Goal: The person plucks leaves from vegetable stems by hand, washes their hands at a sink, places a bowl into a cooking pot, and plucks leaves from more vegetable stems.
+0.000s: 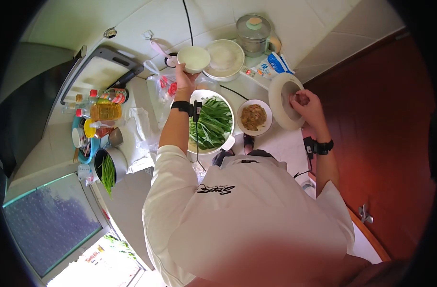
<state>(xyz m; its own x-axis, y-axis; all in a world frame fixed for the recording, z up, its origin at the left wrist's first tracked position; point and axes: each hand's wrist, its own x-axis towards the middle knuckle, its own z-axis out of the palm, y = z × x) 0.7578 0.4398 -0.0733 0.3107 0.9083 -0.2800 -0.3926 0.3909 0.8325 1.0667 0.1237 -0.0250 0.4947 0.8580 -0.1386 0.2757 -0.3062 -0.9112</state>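
A pale bowl [194, 58] is held up by my left hand [185, 79], its fingers around the near rim. My right hand [305, 105] grips a round white lid [278, 109] by its middle, tilted at the right edge of the counter. Between my arms a white colander [233, 119] holds cut green leaves [211, 123]. Right of it stands a white bowl [268, 115] with brownish food [253, 117]. Behind, next to the pale bowl, sits a round white container [240, 65] with whitish contents.
A glass pot [254, 40] and a blue-white packet [276, 62] stand at the back right. Oil and sauce bottles [106, 111], a cutting board [94, 79] and a dark pot [117, 160] with green stalks are on the left. A red door [376, 124] is at right.
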